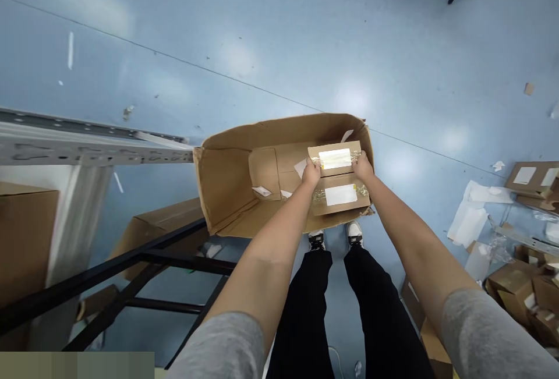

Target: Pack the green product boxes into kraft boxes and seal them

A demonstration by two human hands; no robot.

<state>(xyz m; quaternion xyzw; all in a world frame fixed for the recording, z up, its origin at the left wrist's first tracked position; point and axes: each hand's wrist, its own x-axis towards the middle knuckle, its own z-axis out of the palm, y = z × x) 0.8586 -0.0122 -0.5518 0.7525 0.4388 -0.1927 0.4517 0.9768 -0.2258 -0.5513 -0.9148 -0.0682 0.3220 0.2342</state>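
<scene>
Both hands grip a small cardboard box (314, 151) with a white label and clear tape, one at each end. My left hand (311, 172) is closed on its left end, and my right hand (362, 166) on its right end. The box is inside or just above the right part of a large open carton (236, 134). Beside it, nearer my body, is a second taped, labelled small box (340, 195). Loose white paper slips (262, 191) lie on the carton's bottom. My fingertips are partly hidden.
A metal shelf rail (96, 155) and a black metal frame (174, 259) stand at left, with a brown box (161, 222) between them. At right are piled cardboard boxes (510, 280), white packing material (469, 216) and labelled boxes (530, 178). Blue floor (271, 29) surrounds the carton.
</scene>
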